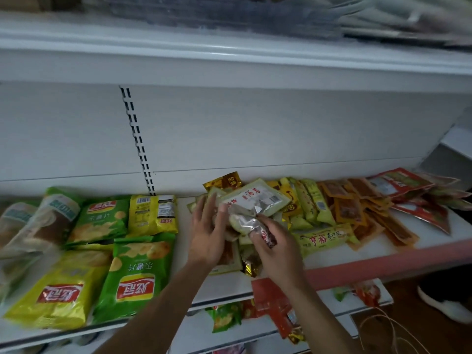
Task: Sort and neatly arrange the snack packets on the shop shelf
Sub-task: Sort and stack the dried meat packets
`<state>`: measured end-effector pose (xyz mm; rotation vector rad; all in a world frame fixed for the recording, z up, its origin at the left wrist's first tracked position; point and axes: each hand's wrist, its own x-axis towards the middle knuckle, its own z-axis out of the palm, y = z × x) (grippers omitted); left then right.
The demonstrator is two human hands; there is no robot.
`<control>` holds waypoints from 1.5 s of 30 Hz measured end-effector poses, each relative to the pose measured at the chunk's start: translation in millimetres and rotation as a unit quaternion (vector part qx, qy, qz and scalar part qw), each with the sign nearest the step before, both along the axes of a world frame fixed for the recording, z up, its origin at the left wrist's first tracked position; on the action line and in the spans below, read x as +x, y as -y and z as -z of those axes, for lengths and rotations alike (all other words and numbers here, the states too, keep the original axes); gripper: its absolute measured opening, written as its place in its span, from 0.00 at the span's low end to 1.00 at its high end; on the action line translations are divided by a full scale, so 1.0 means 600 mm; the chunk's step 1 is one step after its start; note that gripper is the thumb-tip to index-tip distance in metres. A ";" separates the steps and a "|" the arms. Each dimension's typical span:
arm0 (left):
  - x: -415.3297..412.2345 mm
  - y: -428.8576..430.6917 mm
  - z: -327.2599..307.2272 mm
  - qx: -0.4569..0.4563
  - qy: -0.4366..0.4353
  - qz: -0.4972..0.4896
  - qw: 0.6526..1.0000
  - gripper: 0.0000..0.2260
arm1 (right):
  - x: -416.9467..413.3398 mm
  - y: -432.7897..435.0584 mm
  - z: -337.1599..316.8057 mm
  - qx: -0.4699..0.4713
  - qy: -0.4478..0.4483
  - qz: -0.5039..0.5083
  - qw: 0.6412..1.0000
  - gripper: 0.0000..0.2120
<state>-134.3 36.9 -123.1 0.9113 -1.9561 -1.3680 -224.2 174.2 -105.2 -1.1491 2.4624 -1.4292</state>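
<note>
Fingers (pixel 256 235) pinch one silver packet (pixel 246 222) (four Lay's bags (pixel 138 277)).

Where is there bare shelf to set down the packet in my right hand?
Bare strip between the yellow chip bag and the pale packet pile; another along the front, between the long green packet and the red shelf edge. Chip bags crowd the left, orange packets the right.
</note>
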 end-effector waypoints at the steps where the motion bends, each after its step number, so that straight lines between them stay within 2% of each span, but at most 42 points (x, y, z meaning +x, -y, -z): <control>1: -0.004 -0.002 -0.001 0.016 -0.034 -0.025 0.999 0.31 | -0.009 -0.003 -0.006 -0.021 0.041 0.014 0.999 0.08; 3: -0.011 -0.004 0.002 0.037 -0.031 -0.062 0.997 0.31 | -0.038 -0.010 -0.025 -0.089 0.142 0.052 0.984 0.04; 6: -0.025 -0.014 0.016 -0.025 0.100 -0.030 0.994 0.34 | -0.092 -0.020 -0.058 -0.162 0.252 0.090 0.950 0.04; 7: -0.036 -0.020 0.017 -0.042 0.117 -0.015 0.992 0.35 | -0.109 -0.022 -0.064 -0.176 0.278 0.084 0.941 0.07; 10: -0.084 -0.035 0.007 -0.027 0.111 -0.005 0.993 0.37 | -0.146 -0.028 -0.072 -0.208 0.370 0.074 0.902 0.30; 11: -0.101 -0.038 0.005 -0.032 0.111 -0.009 0.993 0.37 | -0.156 -0.031 -0.069 -0.218 0.399 0.075 0.887 0.33; 14: -0.150 -0.050 -0.003 -0.058 0.112 -0.032 0.991 0.35 | -0.172 -0.041 -0.059 -0.250 0.451 0.086 0.852 0.32; 16: -0.174 -0.059 -0.006 -0.062 0.097 -0.052 0.992 0.33 | -0.173 -0.044 -0.051 -0.232 0.455 0.107 0.853 0.44; 18: -0.182 -0.063 -0.007 -0.069 0.057 -0.069 0.994 0.30 | -0.170 -0.048 -0.045 -0.226 0.436 0.106 0.865 0.48; 20: -0.182 -0.062 -0.004 -0.074 0.013 -0.070 0.995 0.26 | -0.170 -0.052 -0.043 -0.249 0.430 0.084 0.864 0.42; 25: -0.191 -0.059 -0.019 -0.003 -0.033 -0.049 0.998 0.23 | -0.172 -0.049 -0.049 -0.230 0.375 0.067 0.895 0.43; 26: -0.196 -0.058 -0.024 0.009 -0.039 -0.049 0.998 0.23 | -0.173 -0.050 -0.052 -0.226 0.357 0.059 0.904 0.38; 28: -0.205 -0.052 -0.029 0.061 -0.056 -0.065 0.994 0.24 | -0.175 -0.054 -0.058 -0.219 0.315 0.044 0.922 0.20; 30: -0.208 -0.044 -0.033 0.122 -0.084 -0.093 0.984 0.25 | -0.177 -0.063 -0.061 -0.202 0.235 0.032 0.950 0.13; 34: -0.214 -0.024 -0.041 0.210 -0.116 -0.095 0.966 0.29 | -0.162 -0.064 -0.038 -0.085 0.084 -0.011 0.993 0.15; 37: -0.207 -0.017 -0.049 0.222 -0.135 -0.066 0.963 0.33 | -0.152 -0.057 -0.006 -0.025 -0.055 -0.047 0.997 0.18; 40: -0.193 -0.008 -0.058 0.268 -0.160 -0.053 0.949 0.33 | -0.155 -0.052 0.009 -0.009 -0.078 -0.058 0.995 0.17; 42: -0.183 -0.004 -0.070 0.323 -0.171 -0.023 0.931 0.28 | -0.156 -0.050 0.013 0.001 -0.091 -0.064 0.994 0.17; 44: -0.172 0.003 -0.089 0.400 -0.173 0.050 0.899 0.18 | -0.157 -0.047 0.012 0.000 -0.111 -0.069 0.991 0.16; 45: -0.166 0.007 -0.098 0.431 -0.156 0.085 0.885 0.21 | -0.157 -0.044 0.010 0.004 -0.122 -0.072 0.990 0.15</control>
